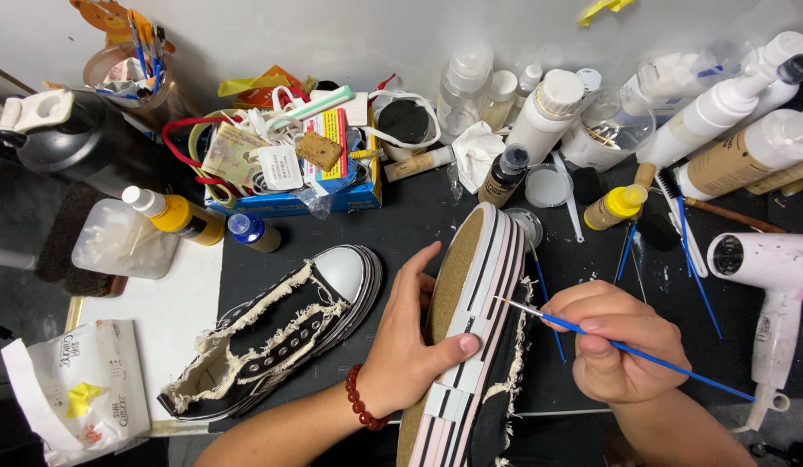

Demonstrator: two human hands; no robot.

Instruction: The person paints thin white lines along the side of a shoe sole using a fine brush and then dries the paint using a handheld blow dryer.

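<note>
My left hand [410, 342] grips a black canvas sneaker [470, 337] turned on its side, thumb pressed on the white-and-pink striped sole edge; a red bead bracelet sits on that wrist. My right hand [622, 342] holds a thin blue-handled brush [626, 346], its fine tip touching the sole's side stripe. The matching sneaker [271, 333], with frayed white edging and a white toe cap, lies upright on the black mat to the left.
Several white bottles [548, 108] and small jars crowd the back. A pink hair dryer [777, 277] lies at the right, yellow-capped bottles [181, 216] and a cluttered blue box [297, 164] at the left, spare blue brushes [695, 259] near the dryer.
</note>
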